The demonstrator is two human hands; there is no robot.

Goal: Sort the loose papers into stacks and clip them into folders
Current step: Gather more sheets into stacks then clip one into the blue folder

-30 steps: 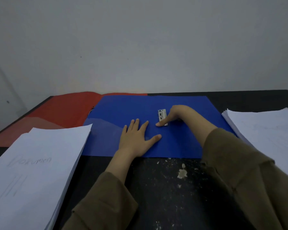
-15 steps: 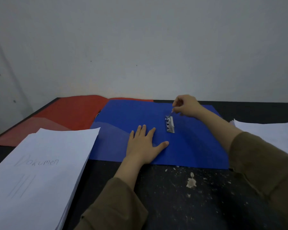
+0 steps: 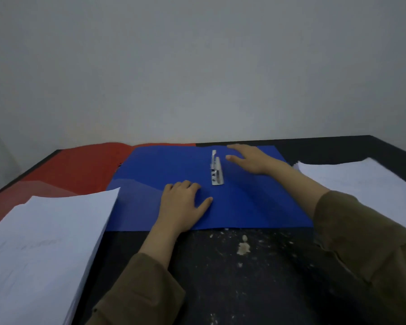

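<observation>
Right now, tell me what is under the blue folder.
The blue folder lies open on the black table, and its left part overlaps a red folder. How far the red one reaches underneath is covered. The left hand presses on the blue one.

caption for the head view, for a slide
Left hand flat on open blue folder, right hand beside its raised metal clip.

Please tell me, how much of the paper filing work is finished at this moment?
Done: papers lie in two stacks, the left stack and the right stack. In hand: the blue folder lies open, its metal clip lifted; the left hand presses it flat, the right hand hovers open beside the clip. Left: no paper is clipped; the red folder waits.
</observation>
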